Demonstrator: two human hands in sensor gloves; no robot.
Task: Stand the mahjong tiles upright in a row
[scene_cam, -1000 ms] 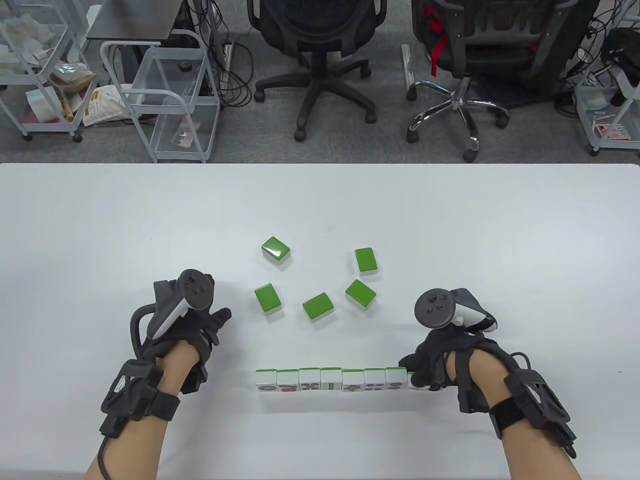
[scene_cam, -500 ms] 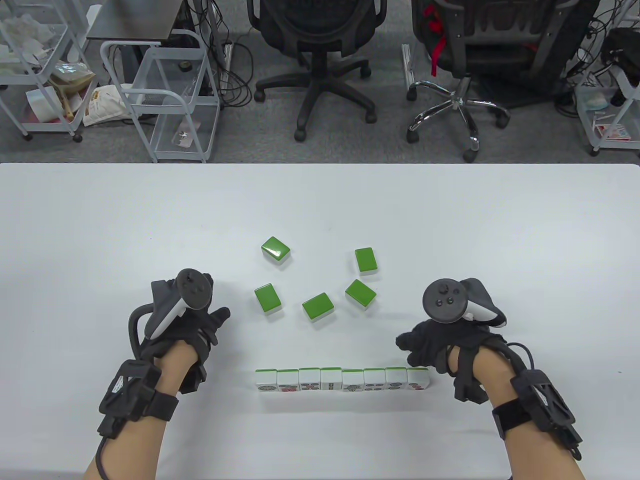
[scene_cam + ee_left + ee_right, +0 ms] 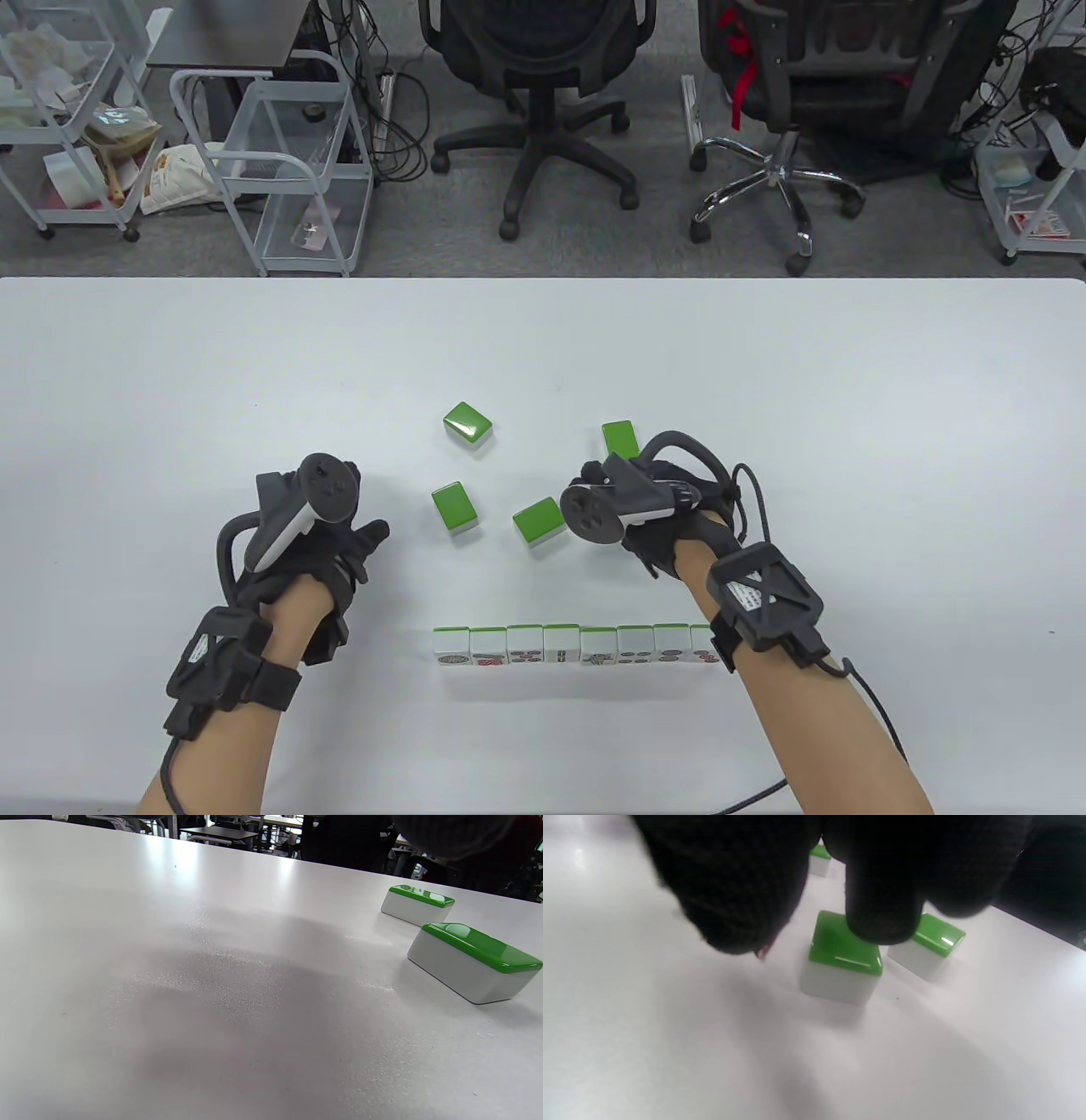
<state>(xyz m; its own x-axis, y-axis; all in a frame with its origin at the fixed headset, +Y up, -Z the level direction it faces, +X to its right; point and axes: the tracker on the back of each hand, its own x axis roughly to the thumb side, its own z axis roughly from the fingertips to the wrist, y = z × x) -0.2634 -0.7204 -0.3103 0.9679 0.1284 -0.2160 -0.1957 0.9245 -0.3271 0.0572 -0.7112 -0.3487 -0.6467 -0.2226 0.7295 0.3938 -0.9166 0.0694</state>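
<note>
Flat tile just under fingers

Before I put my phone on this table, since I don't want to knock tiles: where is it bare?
Bare: the broad far stretch of the table beyond the flat green tiles, and both outer sides past the left hand and right hand. Crowded: the middle, with the loose tiles and the standing row close below them; the right hand is over one tile.

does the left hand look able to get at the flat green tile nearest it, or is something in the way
Probably yes. The left hand rests on the table just left of that flat tile, with only bare tabletop between them. The right hand is busy over the tiles further right, away from that path.
</note>
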